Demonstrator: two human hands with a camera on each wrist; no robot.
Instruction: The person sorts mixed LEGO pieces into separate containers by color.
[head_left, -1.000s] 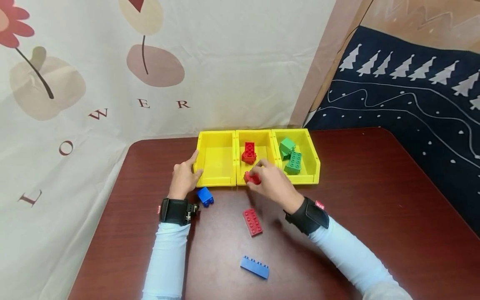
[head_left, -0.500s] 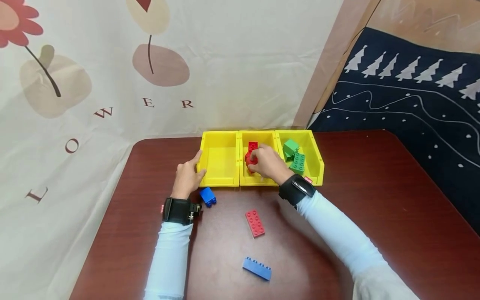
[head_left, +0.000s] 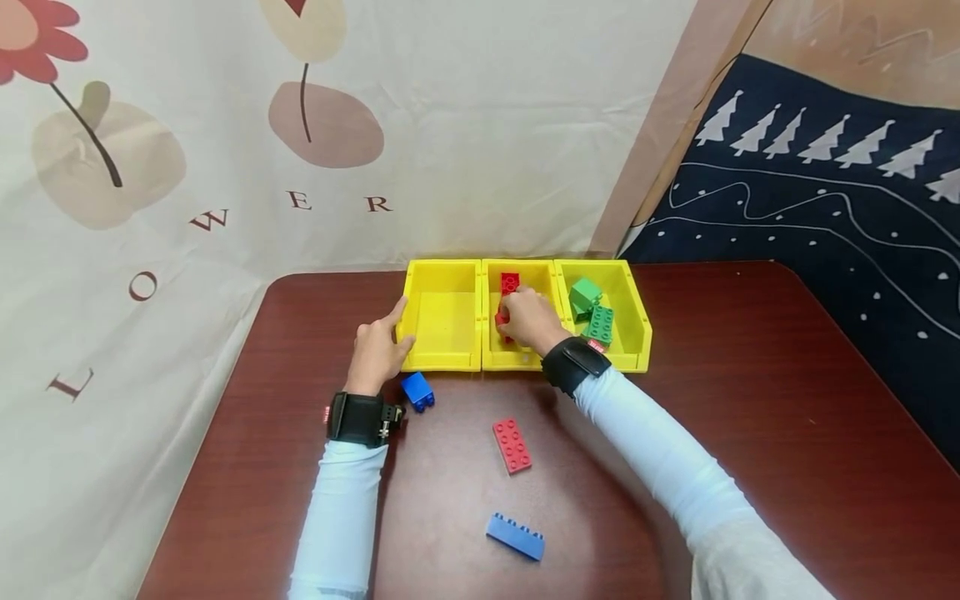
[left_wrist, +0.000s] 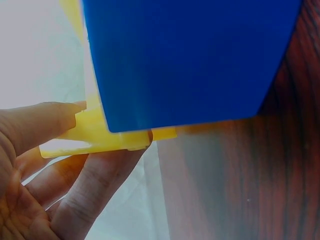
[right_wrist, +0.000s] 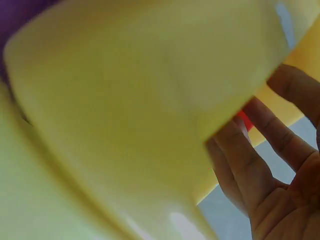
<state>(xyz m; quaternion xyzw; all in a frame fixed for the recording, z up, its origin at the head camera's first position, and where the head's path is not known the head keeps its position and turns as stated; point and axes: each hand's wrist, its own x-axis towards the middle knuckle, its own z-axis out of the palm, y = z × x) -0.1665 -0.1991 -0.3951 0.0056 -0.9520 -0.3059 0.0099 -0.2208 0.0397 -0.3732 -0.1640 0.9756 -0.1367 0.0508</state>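
My left hand (head_left: 372, 354) grips the left wall of the leftmost yellow bin (head_left: 442, 321), thumb on one side and fingers on the other in the left wrist view. Just below that hand lies a blue brick (head_left: 417, 390), which fills much of the left wrist view. Down in the middle bin (head_left: 521, 265), my right hand (head_left: 531, 319) pinches a red brick (head_left: 500, 322), mostly hidden by the fingers. Another red brick (head_left: 510, 282) shows behind it. In the right wrist view the bin wall covers the fingertips, leaving a sliver of red.
Green bricks (head_left: 600, 323) lie in the right bin (head_left: 637, 354), joined in a row with the other two. On the brown table (head_left: 750, 400) in front are a red brick (head_left: 512, 446) and a long blue brick (head_left: 515, 536). A printed cloth (head_left: 487, 150) hangs behind.
My right hand has carried the red brick from the middle bin's front edge deeper into that bin, beside the other red brick. The left hand keeps its grip; the view has shifted slightly.
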